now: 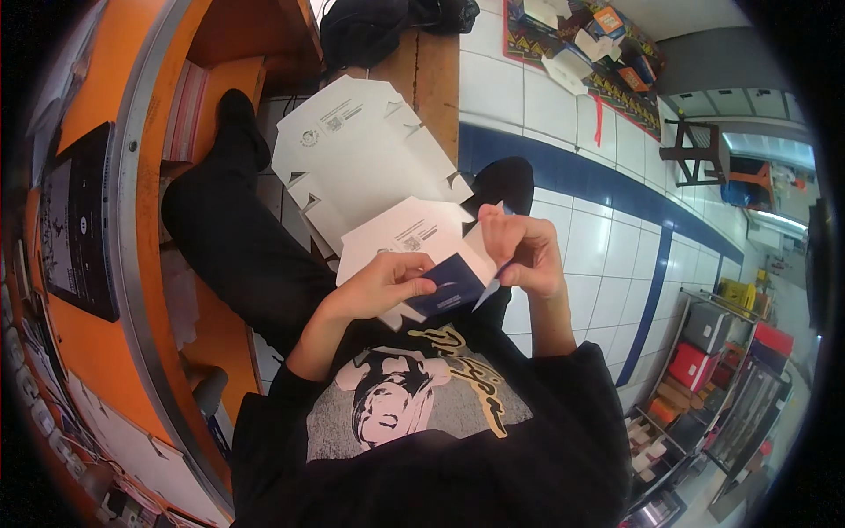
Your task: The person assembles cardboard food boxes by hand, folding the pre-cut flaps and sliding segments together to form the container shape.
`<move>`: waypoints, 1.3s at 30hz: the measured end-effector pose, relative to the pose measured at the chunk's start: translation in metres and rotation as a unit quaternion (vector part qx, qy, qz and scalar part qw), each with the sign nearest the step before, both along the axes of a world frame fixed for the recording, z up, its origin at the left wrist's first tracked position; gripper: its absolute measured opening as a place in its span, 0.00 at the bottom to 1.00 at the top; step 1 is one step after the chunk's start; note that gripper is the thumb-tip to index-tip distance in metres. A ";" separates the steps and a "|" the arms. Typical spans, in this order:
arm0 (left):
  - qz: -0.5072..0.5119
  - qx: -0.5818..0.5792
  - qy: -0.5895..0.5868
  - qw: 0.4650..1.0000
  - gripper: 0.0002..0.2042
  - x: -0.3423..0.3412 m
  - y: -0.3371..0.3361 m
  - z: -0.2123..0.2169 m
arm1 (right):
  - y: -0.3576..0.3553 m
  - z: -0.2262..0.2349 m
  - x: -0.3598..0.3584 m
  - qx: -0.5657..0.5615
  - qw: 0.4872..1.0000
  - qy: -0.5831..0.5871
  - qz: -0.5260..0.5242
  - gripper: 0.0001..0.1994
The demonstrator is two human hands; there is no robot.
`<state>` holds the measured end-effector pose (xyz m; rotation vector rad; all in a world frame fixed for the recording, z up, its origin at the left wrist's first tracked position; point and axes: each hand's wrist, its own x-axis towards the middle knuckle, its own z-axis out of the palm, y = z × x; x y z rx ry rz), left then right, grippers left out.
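Observation:
Above my lap I hold a partly folded cardboard box, its inner face white and its near side wall dark blue [447, 287]. My left hand [380, 285] grips the left end of that blue wall, thumb on the outside. At the right corner my right hand [526, 251] pinches the box's flaps with curled fingers. The white panel [400, 231] of the box reaches away from me, with small print and a square code on it. Beyond it lies a flat white die-cut box blank [352, 150] with slotted edges, resting near a wooden bench.
On the left stands an orange desk [97, 352] with a tablet [81, 220]. A wooden bench [431, 79] holds a black bag [365, 31]. At the upper right, a patterned mat [607, 106] carries several folded boxes. A dark stool [695, 154] and a shelf with cases [704, 326] stand at the right.

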<state>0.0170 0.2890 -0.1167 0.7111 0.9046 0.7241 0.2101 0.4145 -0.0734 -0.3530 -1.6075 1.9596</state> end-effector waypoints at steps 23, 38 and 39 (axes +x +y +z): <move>0.410 0.056 -0.004 0.910 0.11 -0.005 0.013 0.015 | -0.025 0.019 -0.038 0.465 0.818 -0.236 -0.242 0.20; 0.508 0.220 0.073 0.830 0.19 -0.011 0.025 0.024 | -0.016 -0.004 -0.076 0.560 0.799 -0.127 -0.179 0.20; 0.508 0.220 0.074 0.830 0.19 -0.014 0.024 0.023 | -0.014 -0.003 -0.073 0.564 0.801 -0.151 -0.135 0.19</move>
